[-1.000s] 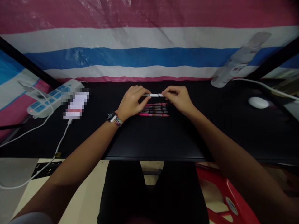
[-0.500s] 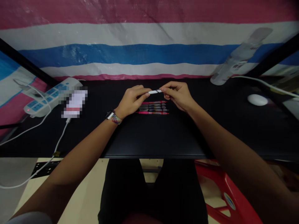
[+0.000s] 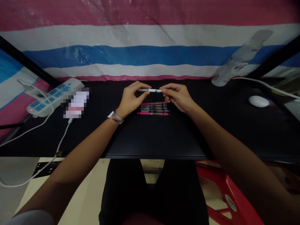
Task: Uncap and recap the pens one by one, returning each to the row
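A white pen (image 3: 154, 90) with dark parts lies level between my two hands, above the black table. My left hand (image 3: 132, 97) pinches its left part between thumb and fingers, and a greyish end shows inside the curl of that hand. At the pen's right end, the fingertips of my right hand (image 3: 177, 96) are closed on it, hiding the tip. Just below, several pens lie side by side on the table: a pink pen (image 3: 153, 113) is nearest me, dark pens (image 3: 154, 108) are in the middle, and a red pen (image 3: 154, 103) is farthest.
On the black table (image 3: 154, 137), a power strip (image 3: 53, 97) and a blurred-out phone (image 3: 76, 104) with a white cable are at left. A white mouse (image 3: 258, 101) and a clear bottle (image 3: 241, 59) stand at right. A red stool (image 3: 234, 190) is below the table edge.
My left hand's fingers have spread and shifted slightly left along the white pen, so more of its left part shows. My right hand keeps its pinch almost unmoved.
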### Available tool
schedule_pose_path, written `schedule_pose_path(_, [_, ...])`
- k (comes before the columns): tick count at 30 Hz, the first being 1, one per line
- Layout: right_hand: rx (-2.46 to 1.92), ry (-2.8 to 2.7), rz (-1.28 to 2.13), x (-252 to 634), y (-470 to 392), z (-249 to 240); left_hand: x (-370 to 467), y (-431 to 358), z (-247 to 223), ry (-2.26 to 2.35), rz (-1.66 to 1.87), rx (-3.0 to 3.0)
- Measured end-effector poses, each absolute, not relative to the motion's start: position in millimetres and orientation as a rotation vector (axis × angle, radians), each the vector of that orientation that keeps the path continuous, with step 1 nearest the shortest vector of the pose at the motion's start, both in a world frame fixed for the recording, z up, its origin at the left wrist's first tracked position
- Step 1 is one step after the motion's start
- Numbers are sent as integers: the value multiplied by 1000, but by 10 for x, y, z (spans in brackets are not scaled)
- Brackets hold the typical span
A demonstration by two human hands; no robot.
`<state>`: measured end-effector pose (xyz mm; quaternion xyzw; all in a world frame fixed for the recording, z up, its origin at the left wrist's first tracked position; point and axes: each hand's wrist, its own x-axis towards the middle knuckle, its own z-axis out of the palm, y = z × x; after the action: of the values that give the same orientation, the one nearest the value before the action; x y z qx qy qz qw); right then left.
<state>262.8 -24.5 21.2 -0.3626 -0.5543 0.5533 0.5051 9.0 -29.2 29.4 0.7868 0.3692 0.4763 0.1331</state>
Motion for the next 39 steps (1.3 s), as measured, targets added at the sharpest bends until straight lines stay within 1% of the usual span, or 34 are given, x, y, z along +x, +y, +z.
schedule_pose_path(6, [-887,-1319,1262,2625,-194,160,71,-273,241,1175,1321,2215])
schedule_pose_path(11, [-867,-1281,1239,2632,-168,133,60,-261,242,1099,1402,2274])
schedule_pose_path(15, [-889,-1244,1217,2621,-170,145,42,-221,206,1157,1328,2259])
schedule_pose_path(25, [-882,-1208,1250,2632,-161,134,-2,-174,174,1196,1331,2348])
schedule_pose_path(30, [-881,-1198,1239,2637,-148,119,-3,-165,155,1205,1408,2282])
schedule_pose_path(35, [-902,-1230,1222,2643,-132,98,-1,-145,131,1251,1366,2184])
schedule_pose_path(39, [-889,-1200,1219,2644,-120,88,-3,-133,129,1194,1444,2181])
